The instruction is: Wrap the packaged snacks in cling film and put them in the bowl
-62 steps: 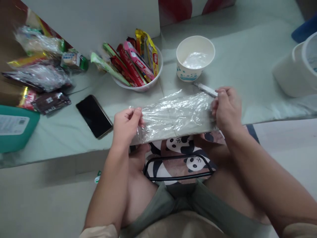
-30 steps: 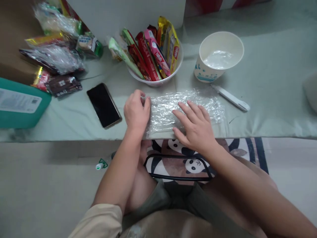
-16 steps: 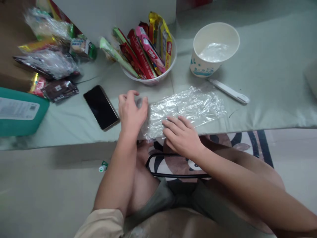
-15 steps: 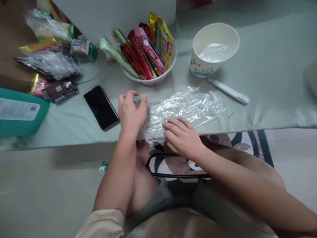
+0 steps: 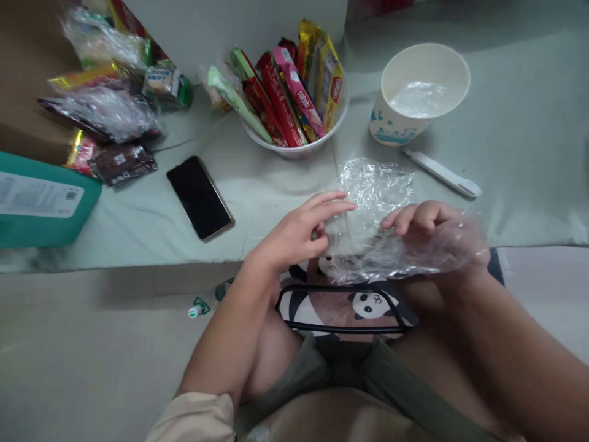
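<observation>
A crumpled sheet of clear plastic film (image 5: 377, 184) lies on the cloth-covered table, its near part lifted and folded over the table's front edge. My right hand (image 5: 446, 236) has its fingers curled at the lifted part, which drapes across the hand and partly veils it. To the film's left, my left hand (image 5: 306, 230) reaches in, index and middle fingers stretched out over it, thumb apart. Whether the left fingertips press on the film is hard to tell. Behind the film stands a paper cup (image 5: 391, 123) with clear plastic inside, and a white utility knife (image 5: 444, 174) lies beside it.
A black phone (image 5: 200, 197) lies left of my hands. Wrapped snack bars fill a clear plastic bowl (image 5: 301, 150) at the back. Packaged snacks (image 5: 110, 116) are piled at the far left near a green container (image 5: 87, 212). A panda-patterned mat (image 5: 317, 310) shows below the table edge.
My right hand has moved right and raised the near part of the film, bunching it up. My left hand has come right, over the film, with its fingers straighter.
</observation>
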A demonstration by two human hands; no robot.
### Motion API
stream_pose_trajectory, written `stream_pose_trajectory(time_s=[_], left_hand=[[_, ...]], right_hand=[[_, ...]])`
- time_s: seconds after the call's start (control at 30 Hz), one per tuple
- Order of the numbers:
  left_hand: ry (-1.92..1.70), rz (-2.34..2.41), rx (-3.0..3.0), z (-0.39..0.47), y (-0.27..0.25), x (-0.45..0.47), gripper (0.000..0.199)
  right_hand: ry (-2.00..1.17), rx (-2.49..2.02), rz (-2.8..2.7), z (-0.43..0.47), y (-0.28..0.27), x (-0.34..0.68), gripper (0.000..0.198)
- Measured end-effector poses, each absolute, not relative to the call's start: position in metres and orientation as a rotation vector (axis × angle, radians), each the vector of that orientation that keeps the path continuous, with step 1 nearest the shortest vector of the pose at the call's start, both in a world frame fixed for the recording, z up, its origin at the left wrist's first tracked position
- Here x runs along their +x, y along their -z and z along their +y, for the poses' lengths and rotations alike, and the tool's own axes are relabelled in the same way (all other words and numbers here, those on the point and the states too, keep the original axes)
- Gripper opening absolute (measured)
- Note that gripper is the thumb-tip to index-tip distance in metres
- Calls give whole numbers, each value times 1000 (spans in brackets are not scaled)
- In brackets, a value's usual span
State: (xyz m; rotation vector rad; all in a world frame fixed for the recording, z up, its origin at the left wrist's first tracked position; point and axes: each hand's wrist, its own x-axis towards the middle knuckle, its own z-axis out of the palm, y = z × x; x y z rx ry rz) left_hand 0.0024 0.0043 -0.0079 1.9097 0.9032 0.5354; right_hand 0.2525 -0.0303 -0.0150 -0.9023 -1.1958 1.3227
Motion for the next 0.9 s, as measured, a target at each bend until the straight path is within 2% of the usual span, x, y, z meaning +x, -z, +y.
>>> stream_pose_trajectory(time_s=[0.07, 0.17, 0.2, 0.27, 0.4, 0.5, 0.63, 0.77, 0.9], left_hand=[[-527, 839, 1921, 4, 10, 6, 59], [-667, 798, 1952, 6, 16, 10, 19], [-713, 801, 1958, 7, 18, 11, 15], [-775, 832, 1944, 8, 20, 13, 24], [-801, 949, 1839, 6, 18, 17, 22], [-763, 1015, 1746, 5, 13, 18, 23], [-713, 1092, 1646, 7, 11, 19, 25], [-694, 1260, 1590, 9, 14, 21, 26], [-685, 1447, 1724, 10, 17, 22, 26]], right_hand=[[-1316, -919, -1090, -28, 19, 253, 39], [-1344, -1016, -1028, -31, 23, 253, 34], [-1337, -1034, -1048, -32, 23, 253, 33], [-1272, -1036, -1148, -35, 21, 254, 32], [-1040, -1180, -1402, -40, 14, 253, 15], [-902, -1420, -1395, -40, 9, 250, 21], [-933, -1699, -1280, -36, 8, 247, 7], [-985, -1852, -1361, -32, 10, 248, 33], [-923, -1966, -1486, -31, 9, 249, 71]])
